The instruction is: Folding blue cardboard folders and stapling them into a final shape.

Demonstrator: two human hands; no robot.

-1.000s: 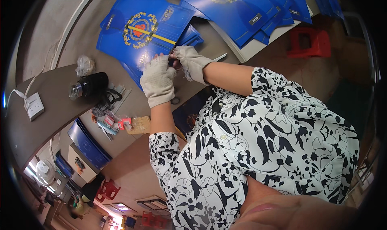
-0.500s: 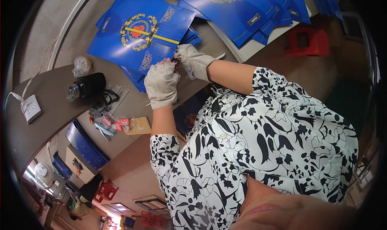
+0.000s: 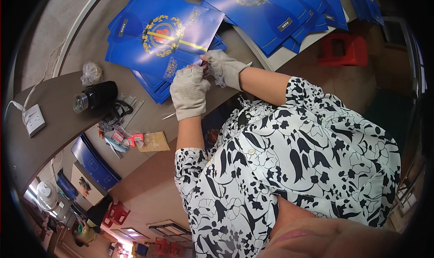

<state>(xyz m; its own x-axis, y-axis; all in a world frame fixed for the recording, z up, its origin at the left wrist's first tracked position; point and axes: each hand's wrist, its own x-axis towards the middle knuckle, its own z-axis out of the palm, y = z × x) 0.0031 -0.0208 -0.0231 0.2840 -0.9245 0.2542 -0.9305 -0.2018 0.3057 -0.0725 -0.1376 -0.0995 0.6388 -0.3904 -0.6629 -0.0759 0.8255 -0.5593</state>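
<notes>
A blue printed sheet (image 3: 135, 48), with a gold wreath, a red emblem and a yellow stripe, lies on top of a stack of similar blue sheets. My left hand (image 3: 189, 91), in a whitish fingerless glove, is closed at the sheet's near edge. Beside it my right hand (image 3: 224, 70), gloved alike, pinches at the near right corner. The fingertips of both hands almost meet, and the exact grip is partly hidden. A thin pale stick (image 3: 169, 116) pokes out by the left wrist. Another thin white end (image 3: 249, 64) shows by the right wrist.
More blue sheets (image 3: 266, 21) are fanned on a white stack at the far right, above a red stool (image 3: 342, 50). On the grey table's left are a black-sleeved bottle (image 3: 100, 95), a plastic bag (image 3: 91, 74), a power socket (image 3: 34, 120) and small red boxes (image 3: 135, 139).
The top blue sheet has shifted a little to the right over the stack. My left hand has moved right with it, closer to my right hand, which has moved only slightly.
</notes>
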